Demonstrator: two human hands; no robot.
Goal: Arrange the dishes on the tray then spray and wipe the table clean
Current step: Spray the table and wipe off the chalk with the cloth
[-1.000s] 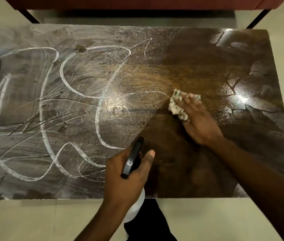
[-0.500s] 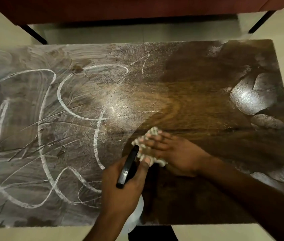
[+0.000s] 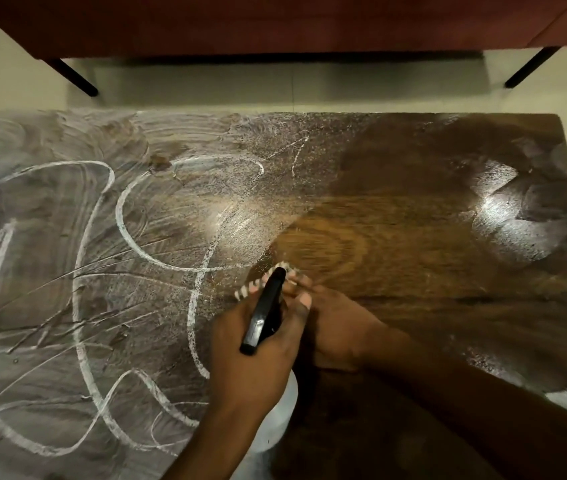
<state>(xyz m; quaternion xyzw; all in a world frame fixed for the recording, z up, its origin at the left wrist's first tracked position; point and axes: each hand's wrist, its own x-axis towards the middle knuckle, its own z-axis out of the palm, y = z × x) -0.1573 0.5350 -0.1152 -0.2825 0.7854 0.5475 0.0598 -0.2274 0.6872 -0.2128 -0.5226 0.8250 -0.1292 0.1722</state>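
two hands: left hand [image 3: 251,368] grips spray bottle [image 3: 264,313]; right hand [image 3: 337,327], flat, presses cloth [image 3: 258,283] on table [image 3: 413,237] just beyond bottle.

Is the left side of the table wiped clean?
No, white smears cover the left side of the table, while the wood just right of the cloth looks bare.

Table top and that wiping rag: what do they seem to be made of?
Table top: wood or wood veneer, dark brown with a glossy finish; curved grain rings and lamp glare show on the wiped part. Rag: probably soft pale cloth, possibly paper; it looks crumpled, but it is blurred and mostly hidden behind the left hand.
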